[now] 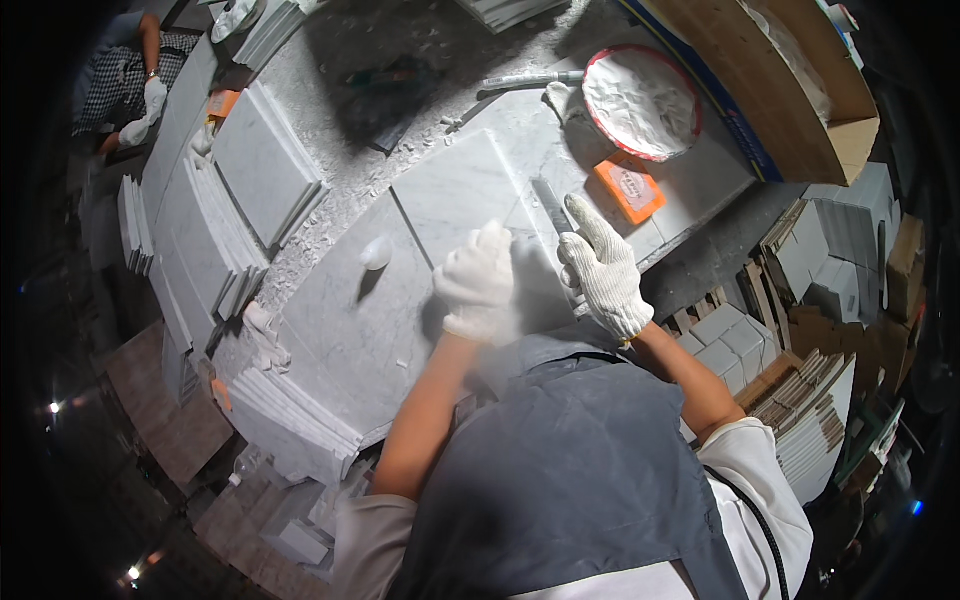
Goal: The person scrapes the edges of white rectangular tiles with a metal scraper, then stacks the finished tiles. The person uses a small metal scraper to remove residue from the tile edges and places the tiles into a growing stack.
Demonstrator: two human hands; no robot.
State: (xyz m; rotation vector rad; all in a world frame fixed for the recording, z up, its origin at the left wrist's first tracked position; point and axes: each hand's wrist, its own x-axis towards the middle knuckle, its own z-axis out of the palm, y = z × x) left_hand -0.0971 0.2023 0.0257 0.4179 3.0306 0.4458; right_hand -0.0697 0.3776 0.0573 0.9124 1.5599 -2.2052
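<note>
Both my hands wear white knit gloves. My left hand (478, 283) is curled into a fist and presses down on a pale marble tile (455, 190) lying on the workbench. My right hand (600, 268) lies flat with fingers spread along a long dark metal straightedge (551, 206) that rests on the same tile. What the left fist encloses is hidden. A second, larger marble slab (355, 330) lies beside the tile to the left, with a small white lump (376, 252) on it.
A round red-rimmed bowl of white paste (640, 102) and an orange block (629, 188) sit at the bench's right end. Stacks of tiles (235, 215) line the left side. A cardboard box (790, 75) stands far right. Another person (135, 85) works at top left.
</note>
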